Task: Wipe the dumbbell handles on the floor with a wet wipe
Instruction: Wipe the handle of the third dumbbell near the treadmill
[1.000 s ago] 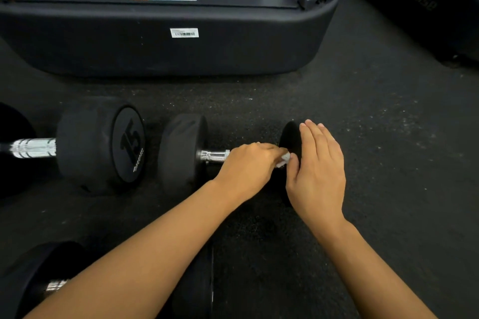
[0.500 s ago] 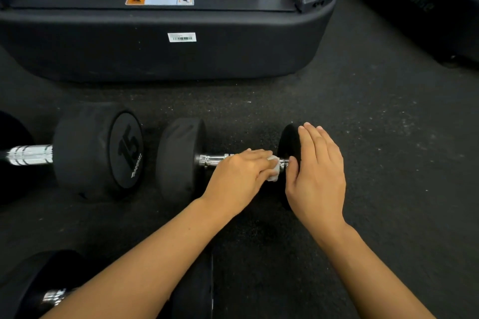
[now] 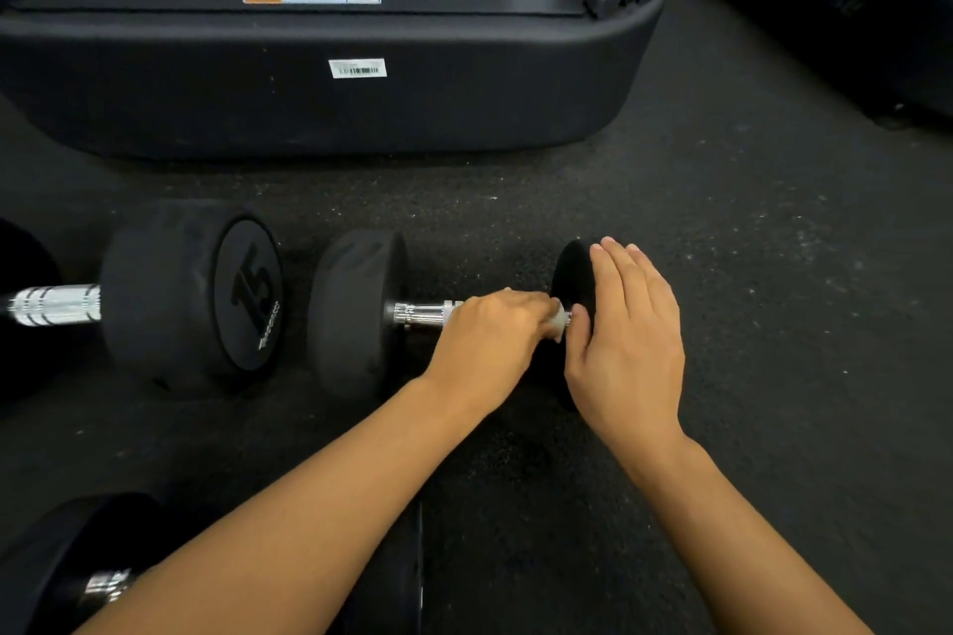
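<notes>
The dumbbell (image 3: 356, 315) lies on the black floor (image 3: 773, 325), and its shiny handle (image 3: 420, 314) runs between two round black ends. The left hand (image 3: 490, 346) is curled around the handle, squeezing a wet wipe (image 3: 559, 320) against it. The right hand (image 3: 626, 340) rests flat on the right end with fingers straight and close together. A second dumbbell (image 3: 191, 294) marked 15 lies just to the left. A big black machine (image 3: 309, 108) sits behind.
</notes>
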`<state>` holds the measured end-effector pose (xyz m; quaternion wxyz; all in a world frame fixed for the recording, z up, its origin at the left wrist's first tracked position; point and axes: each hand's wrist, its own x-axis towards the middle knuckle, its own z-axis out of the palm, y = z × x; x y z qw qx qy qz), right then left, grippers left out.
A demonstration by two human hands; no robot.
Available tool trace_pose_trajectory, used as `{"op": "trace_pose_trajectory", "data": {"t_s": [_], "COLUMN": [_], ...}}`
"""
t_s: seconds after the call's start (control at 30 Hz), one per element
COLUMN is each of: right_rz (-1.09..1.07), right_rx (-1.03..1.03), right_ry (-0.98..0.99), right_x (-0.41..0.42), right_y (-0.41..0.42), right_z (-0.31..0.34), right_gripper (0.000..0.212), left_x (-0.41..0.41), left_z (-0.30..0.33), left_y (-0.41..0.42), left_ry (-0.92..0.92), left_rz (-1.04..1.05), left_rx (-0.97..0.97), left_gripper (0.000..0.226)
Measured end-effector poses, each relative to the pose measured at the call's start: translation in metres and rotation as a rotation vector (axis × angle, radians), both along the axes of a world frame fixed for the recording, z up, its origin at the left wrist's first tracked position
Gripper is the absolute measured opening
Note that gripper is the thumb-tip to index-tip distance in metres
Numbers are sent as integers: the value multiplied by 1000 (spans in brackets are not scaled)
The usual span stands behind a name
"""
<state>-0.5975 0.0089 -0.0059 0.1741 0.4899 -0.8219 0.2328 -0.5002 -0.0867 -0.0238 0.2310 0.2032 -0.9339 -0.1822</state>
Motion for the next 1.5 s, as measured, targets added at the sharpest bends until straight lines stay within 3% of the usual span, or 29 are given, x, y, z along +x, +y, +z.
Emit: {"op": "trace_pose_trajectory", "data": {"t_s": [0.13, 0.23, 0.37, 0.57, 0.67, 0.8, 0.97, 1.03, 1.37, 1.5], "right_rz": [-2, 0, -1, -2, 1, -10, 5, -1, -18, -22], "right_rx": [-11, 2, -5, -18, -6, 9, 3, -2, 4, 16], "right_ry": [-4, 4, 4, 0, -5, -12, -8, -11, -10, -17], "right_x": [0, 0, 0, 2, 1, 0, 1, 2, 2, 1], "right_y": [-2, -2, -1, 2, -1, -3, 1, 1, -1, -2], "right_z": [0, -1, -1, -2, -1, 2, -1, -1, 0, 0], "right_gripper": [50, 50, 48, 48, 48, 50, 49, 49, 50, 50], "left_x": [0, -10, -32, -16, -27, -21, 13, 19, 6, -6], "left_z": [-6, 10, 30, 31, 36, 26, -5, -12, -13, -1], "left_y": [7, -5, -23, -12, -23, -14, -10, -11, -5, 1], "left_ry": [12, -158, -401, -302, -383, -296, -15, 33, 52, -6], "left_rz": [-87, -4, 72, -7, 14, 16, -82, -117, -197, -109], "left_rx": [-131, 72, 316, 280, 367, 225, -229, -294, -351, -193], "left_gripper": [34, 22, 25, 22, 23, 22, 25, 33, 27, 29]}}
